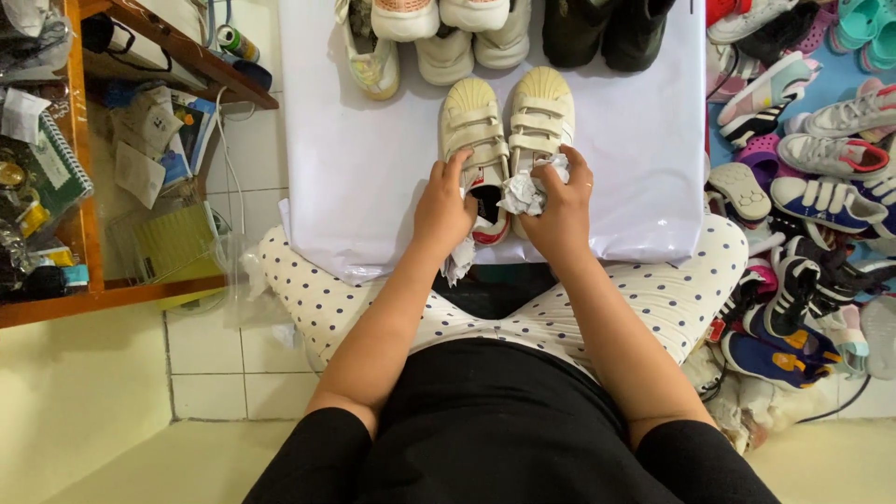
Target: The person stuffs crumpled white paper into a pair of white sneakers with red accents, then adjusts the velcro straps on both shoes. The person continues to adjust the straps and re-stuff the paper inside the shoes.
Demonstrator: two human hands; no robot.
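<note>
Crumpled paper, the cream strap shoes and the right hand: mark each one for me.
crumpled paper (523, 192), head view, on the wad's middle.
cream strap shoes (473, 119), head view, on the left shoe's straps.
right hand (563, 210), head view, on the back of the hand.

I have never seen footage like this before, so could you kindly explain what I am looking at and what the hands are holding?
There is one picture, taken by a camera worn on a person's head, looking down at their own lap and bare hands. The person sits on the floor with a white sheet spread in front. On it stands a pair of cream strap shoes, with more shoes behind and a pile to the right. The right hand presses crumpled white paper into the right shoe. The left hand grips the left shoe's opening, more paper showing beneath it.
</note>
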